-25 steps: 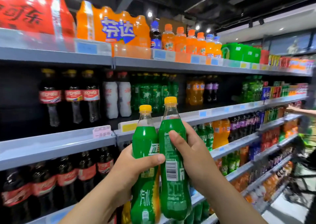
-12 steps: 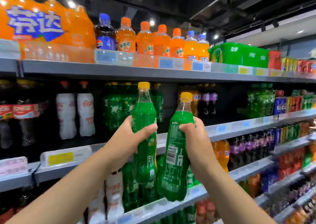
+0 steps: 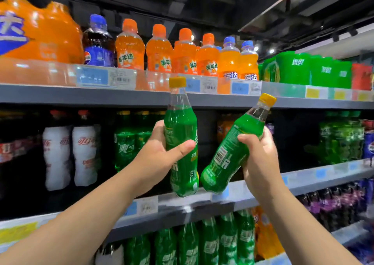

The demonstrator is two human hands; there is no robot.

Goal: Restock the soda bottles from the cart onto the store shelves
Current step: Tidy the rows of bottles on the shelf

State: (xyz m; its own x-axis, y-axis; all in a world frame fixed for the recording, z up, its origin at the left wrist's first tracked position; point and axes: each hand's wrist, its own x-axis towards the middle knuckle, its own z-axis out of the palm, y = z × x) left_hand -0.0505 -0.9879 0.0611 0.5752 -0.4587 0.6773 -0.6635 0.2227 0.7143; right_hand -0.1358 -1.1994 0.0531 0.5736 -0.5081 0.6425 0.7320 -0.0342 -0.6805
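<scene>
Bright light from ceiling spots (image 3: 271, 51); motion blur, wide-angle curvature toward edges.

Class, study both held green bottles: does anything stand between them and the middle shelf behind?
Nothing visible does. Behind the upright bottle in the left hand and the tilted bottle in the right hand, the middle shelf shows a dark gap between shelved green bottles and orange bottles.

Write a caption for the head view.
Left hand holds upright green bottle; right hand holds tilted green bottle before shelves.
</scene>
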